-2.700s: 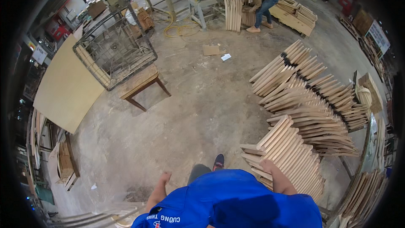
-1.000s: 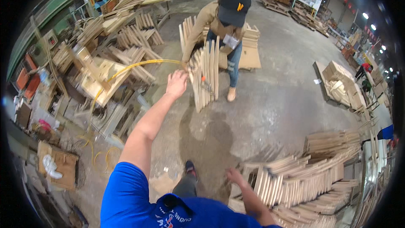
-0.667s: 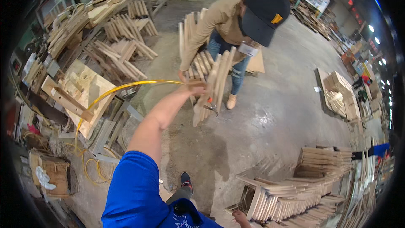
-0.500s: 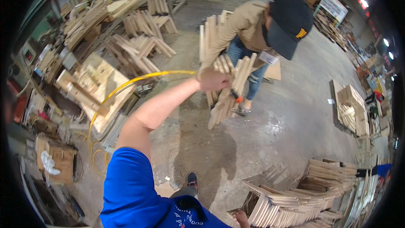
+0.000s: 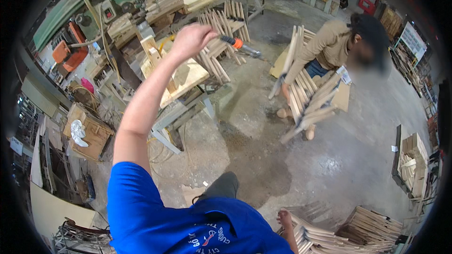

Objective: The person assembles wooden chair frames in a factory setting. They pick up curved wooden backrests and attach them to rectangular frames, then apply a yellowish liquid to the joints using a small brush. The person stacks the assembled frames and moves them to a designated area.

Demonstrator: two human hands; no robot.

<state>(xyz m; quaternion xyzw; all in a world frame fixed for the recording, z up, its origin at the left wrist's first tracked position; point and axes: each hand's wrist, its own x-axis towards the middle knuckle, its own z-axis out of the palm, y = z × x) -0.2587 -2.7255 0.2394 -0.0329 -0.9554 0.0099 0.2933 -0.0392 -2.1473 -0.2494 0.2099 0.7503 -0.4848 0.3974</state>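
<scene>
My left arm reaches forward and up. My left hand (image 5: 195, 40) is closed around the black end of a slim air tool (image 5: 238, 43) with an orange band and a metal nose. The tool points to the right, apart from any wood. Lower down, my right hand (image 5: 284, 218) is beside the end of a stack of wooden slatted frames (image 5: 325, 235). Its fingers are small and partly bent; whether they grip a frame cannot be made out. Across from me a bent-over co-worker (image 5: 320, 47) in a brown top and dark cap handles slatted wooden frames (image 5: 310, 96).
At the left a workbench (image 5: 193, 77) carries pale boards, with more wooden frames (image 5: 214, 63) behind it. A wooden box (image 5: 92, 134) with a white crumpled item stands on the left. A pallet of wood parts (image 5: 412, 167) lies far right. Concrete floor (image 5: 245, 113) spreads between.
My left hand has swung up and left with the air tool, away from the co-worker's frames. My right hand has risen beside the stack. The view has turned left; the co-worker's frames are tilted.
</scene>
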